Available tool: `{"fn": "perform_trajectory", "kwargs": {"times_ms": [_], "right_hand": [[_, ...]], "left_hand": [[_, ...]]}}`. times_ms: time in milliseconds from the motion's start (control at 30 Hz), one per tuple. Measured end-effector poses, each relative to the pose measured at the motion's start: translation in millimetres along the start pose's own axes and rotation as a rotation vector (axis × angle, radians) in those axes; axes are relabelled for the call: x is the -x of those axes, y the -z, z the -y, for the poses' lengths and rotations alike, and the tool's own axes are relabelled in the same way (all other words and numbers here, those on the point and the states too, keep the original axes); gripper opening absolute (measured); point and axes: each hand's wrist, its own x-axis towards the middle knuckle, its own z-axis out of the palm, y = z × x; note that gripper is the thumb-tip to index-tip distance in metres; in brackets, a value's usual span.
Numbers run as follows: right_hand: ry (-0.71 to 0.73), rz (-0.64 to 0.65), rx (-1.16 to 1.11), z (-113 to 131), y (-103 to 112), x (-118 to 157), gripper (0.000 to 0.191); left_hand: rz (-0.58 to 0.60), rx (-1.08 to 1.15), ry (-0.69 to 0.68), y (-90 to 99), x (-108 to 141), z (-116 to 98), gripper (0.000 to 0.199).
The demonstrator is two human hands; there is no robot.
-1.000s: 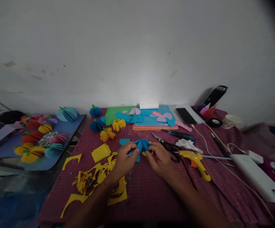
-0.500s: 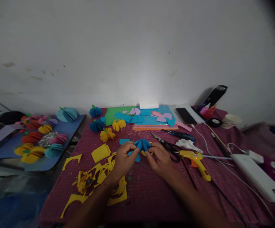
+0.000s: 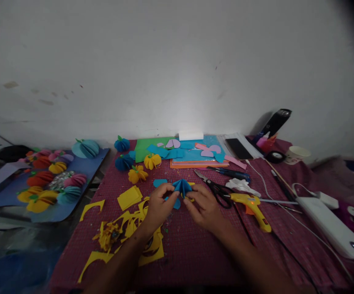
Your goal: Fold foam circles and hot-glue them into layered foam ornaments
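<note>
Between my two hands is a blue folded-paper piece, its pleats fanned out above the table. My left hand pinches its left edge between thumb and fingers. At its right edge, the fingers of my right hand are closed on the paper, the thumb a little lower. Below and beside the piece lie loose blue paper cutouts, partly hidden by my hands. Yellow paper scraps spread by my left forearm, near a stack of yellow paper squares.
Scissors and a yellow glue gun with a cord lie to the right. Finished yellow paper pumpkins and blue ones stand back left. A phone, a white power bank and a paper cup sit farther right.
The blue folded piece has narrowed a little, its folds drawn closer. My right hand has shifted slightly left, its fingers changing position along the edge. My left hand stays nearly still.
</note>
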Motion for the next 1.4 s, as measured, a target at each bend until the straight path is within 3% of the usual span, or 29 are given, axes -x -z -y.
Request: {"fn": "perform_trajectory", "kwargs": {"times_ms": [267, 1000, 1167, 1400], "right_hand": [[0.008, -0.025, 0.006, -2.2, -2.5, -1.2, 0.023], [-0.004, -0.025, 0.004, -4.6, -5.7, -1.6, 0.028], [0.016, -0.005, -0.008, -6.4, -6.7, -0.7, 0.031], [0.025, 0.017, -0.027, -5.3, -7.8, -0.6, 0.031]], "left_hand": [[-0.004, 0.087, 0.067, -2.7, 1.1, 3.4, 0.012], [-0.018, 0.129, 0.08, -6.6, 2.1, 1.2, 0.016], [0.0, 0.081, 0.022, -4.7, 3.5, 6.2, 0.008], [0.035, -0.072, -0.077, 0.3, 3.2, 4.6, 0.02]]}}
